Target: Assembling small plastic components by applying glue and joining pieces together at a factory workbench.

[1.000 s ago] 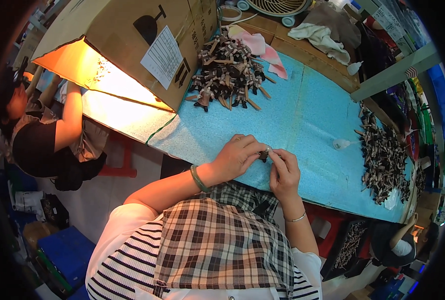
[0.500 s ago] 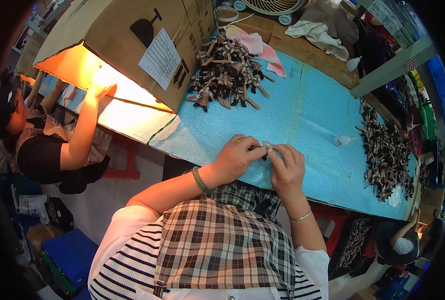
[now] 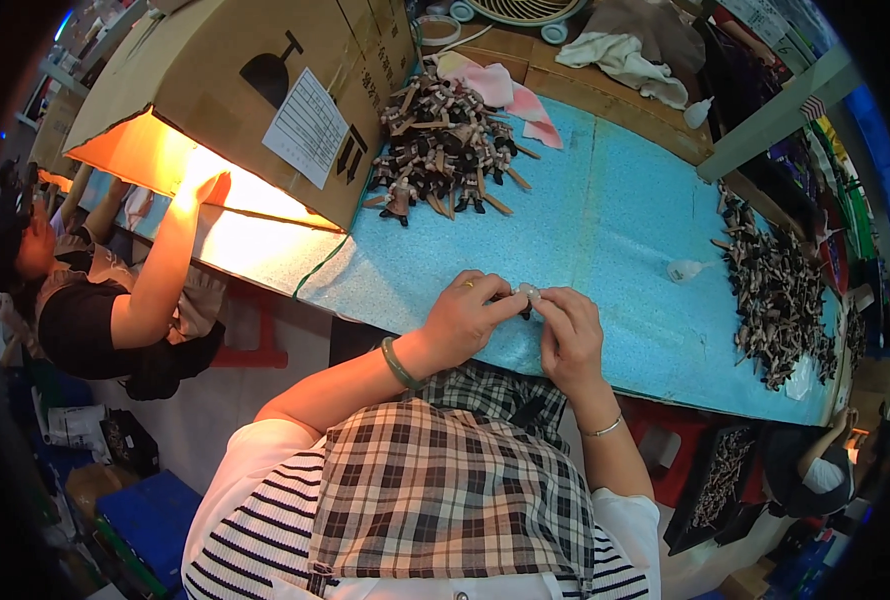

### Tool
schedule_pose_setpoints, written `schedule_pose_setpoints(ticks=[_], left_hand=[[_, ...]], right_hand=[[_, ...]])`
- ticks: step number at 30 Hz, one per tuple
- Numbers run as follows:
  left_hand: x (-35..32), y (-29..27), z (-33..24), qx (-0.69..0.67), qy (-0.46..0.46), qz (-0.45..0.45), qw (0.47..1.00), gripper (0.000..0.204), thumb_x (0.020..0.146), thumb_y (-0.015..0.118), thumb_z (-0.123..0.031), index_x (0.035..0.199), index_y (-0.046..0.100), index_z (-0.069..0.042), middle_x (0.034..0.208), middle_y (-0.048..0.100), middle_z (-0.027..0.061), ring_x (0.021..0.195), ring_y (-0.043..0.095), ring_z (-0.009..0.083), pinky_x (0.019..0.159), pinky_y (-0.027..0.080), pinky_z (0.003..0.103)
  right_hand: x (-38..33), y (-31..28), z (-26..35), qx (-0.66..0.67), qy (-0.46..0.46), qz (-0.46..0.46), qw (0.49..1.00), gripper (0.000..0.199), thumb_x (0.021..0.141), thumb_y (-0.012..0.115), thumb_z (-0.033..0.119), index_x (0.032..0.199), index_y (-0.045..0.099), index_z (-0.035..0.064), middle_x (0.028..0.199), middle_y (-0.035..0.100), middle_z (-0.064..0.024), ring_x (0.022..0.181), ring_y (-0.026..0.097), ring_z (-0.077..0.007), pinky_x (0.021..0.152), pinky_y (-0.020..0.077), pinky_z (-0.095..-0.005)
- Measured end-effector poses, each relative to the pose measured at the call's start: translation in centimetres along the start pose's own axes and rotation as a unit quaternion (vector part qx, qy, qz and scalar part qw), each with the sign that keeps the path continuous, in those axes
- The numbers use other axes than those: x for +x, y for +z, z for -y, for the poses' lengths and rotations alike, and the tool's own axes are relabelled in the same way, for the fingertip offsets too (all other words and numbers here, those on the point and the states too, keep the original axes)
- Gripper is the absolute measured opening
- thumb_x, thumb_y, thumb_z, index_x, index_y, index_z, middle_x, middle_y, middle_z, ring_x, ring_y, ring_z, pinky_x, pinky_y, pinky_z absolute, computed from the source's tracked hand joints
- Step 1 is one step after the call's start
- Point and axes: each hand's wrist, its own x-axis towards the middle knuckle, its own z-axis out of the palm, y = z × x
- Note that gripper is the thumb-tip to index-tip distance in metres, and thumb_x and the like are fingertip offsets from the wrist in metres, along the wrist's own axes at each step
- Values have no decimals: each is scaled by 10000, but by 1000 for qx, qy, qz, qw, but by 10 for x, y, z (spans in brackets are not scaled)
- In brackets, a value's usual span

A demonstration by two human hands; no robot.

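The left hand (image 3: 470,315) is closed to a pinch on a small figure (image 3: 526,296), at the centre of the frame over the near edge of the blue table (image 3: 605,240). The right hand (image 3: 571,330) has its thumb and fingertips drawn together on the figure's right side, the other fingers curled. The figure shows pale on top and dark below; it is too small and covered to tell its exact shape.

A slip of either pinch could, I judge, drop it off the table edge, as little table lies beneath. Pressing hard on so small a thing might bend or snap it. A wide sweep rightward could knock the bottle (image 3: 683,270) over.

Counted: 2 hands, 1 held figure, 2 heaps on the table, the left heap (image 3: 440,150) at upper centre and the right heap (image 3: 777,290) at right; the pieces in each overlap too much to count. Also 1 carton (image 3: 235,80) at upper left, 1 pink cloth (image 3: 505,95), 1 fan (image 3: 525,8) at the top edge and 1 tray (image 3: 720,480) at lower right.
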Motion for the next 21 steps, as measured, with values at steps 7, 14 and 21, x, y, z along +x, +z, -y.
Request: schedule_pose_setpoints(ticks=[7, 14, 21], left_hand=[[-1, -3, -5, 19, 9, 15, 1000, 314, 739, 580, 0, 1026, 622, -121, 869, 568, 61, 736, 575, 233, 761, 460, 359], [-1, -4, -4, 18, -6, 27, 999, 310, 744, 580, -5, 1029, 608, -124, 879, 564, 65, 784, 596, 242, 770, 473, 366], [-2, -2, -4, 0, 1, 11, 1000, 275, 739, 586, -5, 991, 601, -113, 875, 560, 65, 793, 596, 249, 761, 472, 365]], right_hand=[[-3, -3, 3, -31, -6, 31, 999, 472, 639, 592, -87, 1080, 634, 76, 1094, 589, -106, 1017, 569, -290, 845, 441, -390], [-1, -4, 6, 130, 140, -60, 980, 467, 631, 580, -99, 1061, 649, 71, 1173, 547, -145, 1024, 562, -327, 859, 467, -406], [-5, 2, 9, -73, -3, -3, 997, 408, 659, 569, -103, 1028, 646, 50, 1180, 546, -157, 1045, 555, -328, 873, 470, -398]])
